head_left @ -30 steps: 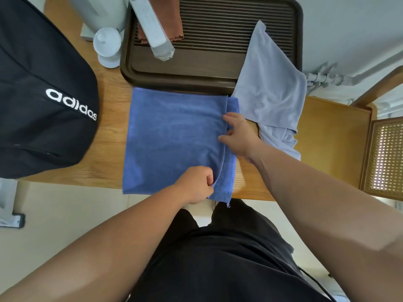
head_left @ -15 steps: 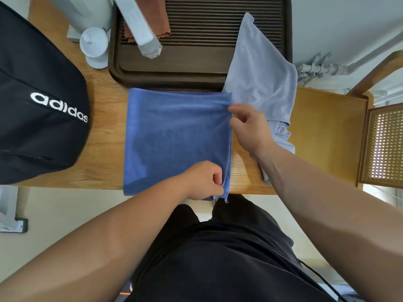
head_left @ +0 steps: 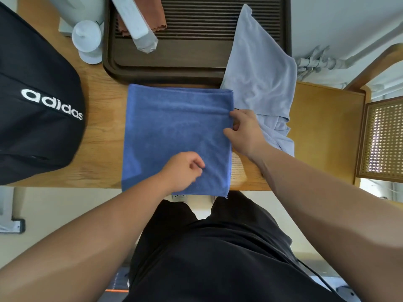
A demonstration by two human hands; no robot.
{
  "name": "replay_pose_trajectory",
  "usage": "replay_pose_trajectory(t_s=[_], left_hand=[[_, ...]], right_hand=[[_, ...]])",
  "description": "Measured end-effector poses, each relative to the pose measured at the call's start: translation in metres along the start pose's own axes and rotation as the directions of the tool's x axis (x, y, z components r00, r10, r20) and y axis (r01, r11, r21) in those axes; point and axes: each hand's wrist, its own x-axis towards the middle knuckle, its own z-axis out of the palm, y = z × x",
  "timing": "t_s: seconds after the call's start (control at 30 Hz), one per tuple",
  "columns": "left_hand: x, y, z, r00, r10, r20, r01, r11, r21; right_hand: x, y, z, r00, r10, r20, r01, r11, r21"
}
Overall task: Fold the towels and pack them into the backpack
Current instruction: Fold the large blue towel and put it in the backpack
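Observation:
A blue towel point(head_left: 170, 127) lies folded flat on the wooden table point(head_left: 102, 131), its near edge hanging slightly over the table's front. My right hand point(head_left: 244, 131) pinches the towel's right edge, thumb on top. My left hand point(head_left: 181, 172) rests on the towel's near middle with loosely curled fingers, holding nothing. A light grey towel point(head_left: 259, 68) lies crumpled to the right, partly over the tray. The black backpack point(head_left: 32, 127) sits on the table's left end.
A dark brown slatted tray point(head_left: 196, 68) stands behind the blue towel, with a brown cloth point(head_left: 159, 22) and a pale block on it. A white lidded object point(head_left: 87, 38) stands left of the tray. A cane chair point(head_left: 383, 138) is at the right.
My left hand let go of the towel's right edge and moved left onto the towel's surface. The loose edge now lies flat and aligned. My right hand stays at the right edge.

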Motion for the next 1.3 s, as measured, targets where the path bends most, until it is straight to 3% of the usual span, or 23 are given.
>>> replay_pose_trajectory(t_s=[0.07, 0.13, 0.17, 0.23, 0.33, 0.4, 0.57, 0.73, 0.83, 0.93, 1.13, 1.3], left_hand=[[0.003, -0.009, -0.016, 0.954, 0.094, -0.286, -0.065, 0.992, 0.11], [0.006, -0.015, -0.033, 0.852, 0.252, -0.459, -0.103, 0.94, 0.325], [0.008, -0.016, -0.042, 0.818, 0.322, -0.477, -0.092, 0.892, 0.443], [0.013, -0.016, -0.055, 0.85, 0.351, -0.393, -0.021, 0.768, 0.64], [0.023, -0.018, -0.066, 0.968, 0.145, -0.205, 0.07, 0.627, 0.776], [0.026, -0.022, -0.07, 0.988, 0.044, -0.149, 0.091, 0.612, 0.785], [0.014, -0.023, -0.06, 0.995, -0.003, -0.097, 0.081, 0.577, 0.813], [-0.008, -0.006, -0.05, 0.996, -0.087, -0.025, 0.063, 0.473, 0.879], [-0.008, 0.007, -0.062, 0.992, 0.094, -0.084, 0.028, 0.48, 0.877], [0.005, 0.004, -0.081, 0.933, 0.304, -0.194, 0.028, 0.477, 0.878], [0.036, -0.013, -0.117, 0.931, 0.256, -0.261, 0.087, 0.536, 0.84], [0.043, -0.012, -0.132, 0.917, 0.263, -0.3, 0.133, 0.507, 0.852]], right_hand=[[-0.007, 0.0, 0.004, 0.998, -0.038, -0.048, 0.033, 0.995, -0.096], [-0.013, -0.008, 0.01, 0.977, -0.187, -0.099, 0.147, 0.937, -0.318], [-0.015, -0.013, 0.013, 0.963, -0.263, -0.064, 0.211, 0.877, -0.433], [-0.015, -0.023, 0.02, 0.947, -0.275, 0.168, 0.32, 0.731, -0.603], [-0.011, -0.021, 0.028, 0.916, -0.098, 0.388, 0.37, 0.578, -0.728], [-0.012, -0.016, 0.029, 0.912, -0.081, 0.403, 0.374, 0.572, -0.731], [-0.023, -0.015, 0.026, 0.913, -0.103, 0.394, 0.381, 0.56, -0.736], [-0.038, -0.019, 0.025, 0.939, -0.252, 0.233, 0.341, 0.601, -0.723], [-0.033, -0.018, 0.027, 0.951, -0.255, 0.174, 0.299, 0.62, -0.726], [-0.019, -0.023, 0.025, 0.936, -0.335, 0.104, 0.314, 0.667, -0.676], [0.019, -0.031, 0.016, 0.96, -0.262, 0.096, 0.249, 0.648, -0.719], [0.033, -0.042, 0.006, 0.972, -0.18, 0.151, 0.233, 0.659, -0.715]])
